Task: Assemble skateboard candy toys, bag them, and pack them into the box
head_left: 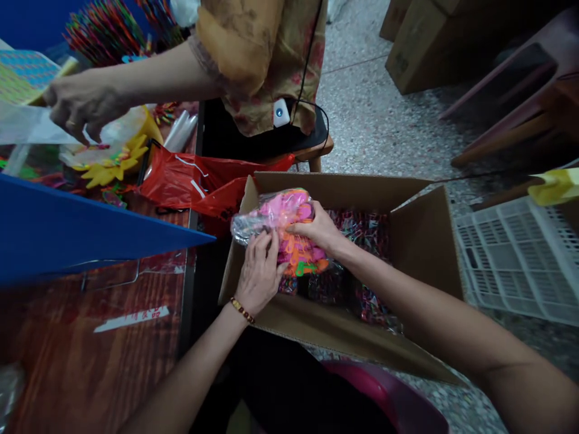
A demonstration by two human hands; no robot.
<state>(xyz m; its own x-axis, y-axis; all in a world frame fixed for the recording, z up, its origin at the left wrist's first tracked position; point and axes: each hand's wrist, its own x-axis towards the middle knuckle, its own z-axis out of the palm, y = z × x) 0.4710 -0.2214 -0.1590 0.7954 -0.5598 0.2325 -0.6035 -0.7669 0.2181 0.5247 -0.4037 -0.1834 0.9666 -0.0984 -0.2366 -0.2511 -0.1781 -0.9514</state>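
Over the left end of an open cardboard box [425,241], both my hands grip a clear plastic bag [296,208] of pink, orange and green plastic pieces. My left hand [260,271], with a beaded bracelet at the wrist, is closed on the bag's near-left side. My right hand [319,232] holds its right side, thumb across the top. The exact kind of the pieces cannot be made out. Below and to the right, several bagged bundles [366,235] of dark, multicoloured pieces lie inside the box.
A co-worker's hand [81,105] reaches over the table [90,355] at upper left. A blue panel [81,235] juts toward the box, near a red plastic bag [181,181]. On the right stands a white crate [515,259]; cardboard boxes [420,48] stand behind.
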